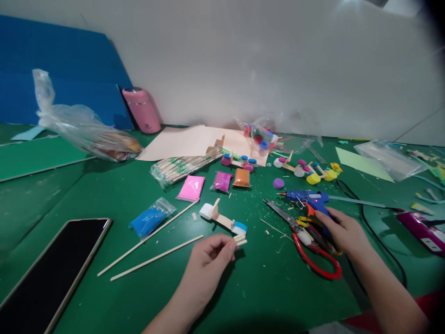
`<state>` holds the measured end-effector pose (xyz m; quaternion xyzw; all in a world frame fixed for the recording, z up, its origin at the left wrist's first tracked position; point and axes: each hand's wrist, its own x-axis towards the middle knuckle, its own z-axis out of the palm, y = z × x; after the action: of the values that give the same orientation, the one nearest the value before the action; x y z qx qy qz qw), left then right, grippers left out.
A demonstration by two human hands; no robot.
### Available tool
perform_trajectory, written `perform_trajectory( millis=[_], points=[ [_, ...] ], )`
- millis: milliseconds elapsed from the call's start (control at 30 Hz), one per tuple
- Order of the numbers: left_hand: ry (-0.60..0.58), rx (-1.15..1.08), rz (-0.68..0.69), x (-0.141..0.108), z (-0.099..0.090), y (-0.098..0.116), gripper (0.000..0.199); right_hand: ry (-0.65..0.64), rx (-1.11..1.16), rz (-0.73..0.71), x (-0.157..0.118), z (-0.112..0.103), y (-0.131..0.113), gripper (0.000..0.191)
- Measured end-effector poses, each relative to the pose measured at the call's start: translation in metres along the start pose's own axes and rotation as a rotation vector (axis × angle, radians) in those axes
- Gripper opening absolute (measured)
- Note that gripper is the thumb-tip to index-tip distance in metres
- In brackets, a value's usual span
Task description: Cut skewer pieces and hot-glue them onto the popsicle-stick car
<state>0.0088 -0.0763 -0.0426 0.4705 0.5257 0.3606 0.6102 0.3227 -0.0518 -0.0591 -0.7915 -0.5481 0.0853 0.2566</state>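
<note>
Short pale wooden sticks (240,240) poke out from the pinched fingers of my left hand (213,257). Just beyond them is a small wooden model car (222,220) with white and blue bottle-cap wheels. My right hand (342,232) is wrapped around the handle of a blue hot glue gun (313,199), whose nozzle points left. Under and beside the gun lie red-handled scissors (321,264) and pliers, partly hidden. Two long wooden sticks (156,257) rest on the green table left of my left hand.
A phone (52,278) lies at the left. Clay packets in blue (151,218), pink (191,188), purple and orange are scattered mid-table. Behind them are bundled sticks (184,167) and more cap-wheeled cars (239,161). A pink bottle (142,110) leans by the wall; a black cord (368,236) runs right.
</note>
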Motion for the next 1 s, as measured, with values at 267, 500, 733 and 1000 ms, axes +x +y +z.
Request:
perform_trajectory(
  millis=[267,500,733,1000],
  points=[
    [-0.026,-0.015,-0.025,0.0,0.002,0.003,0.022,0.066,0.091,-0.38,-0.053,-0.001,-0.077,0.027],
    [-0.09,-0.008,0.01,0.0,0.0,-0.002,0.021,-0.387,0.268,-0.762,-0.078,0.02,-0.133,0.03],
    [-0.137,0.042,0.028,0.001,-0.001,-0.003,0.022,-0.437,0.196,-0.824,-0.068,0.021,-0.135,0.017],
    [-0.164,0.081,0.047,0.001,-0.001,-0.002,0.022,-0.469,0.166,-0.828,-0.066,0.019,-0.133,0.016]
  ],
)
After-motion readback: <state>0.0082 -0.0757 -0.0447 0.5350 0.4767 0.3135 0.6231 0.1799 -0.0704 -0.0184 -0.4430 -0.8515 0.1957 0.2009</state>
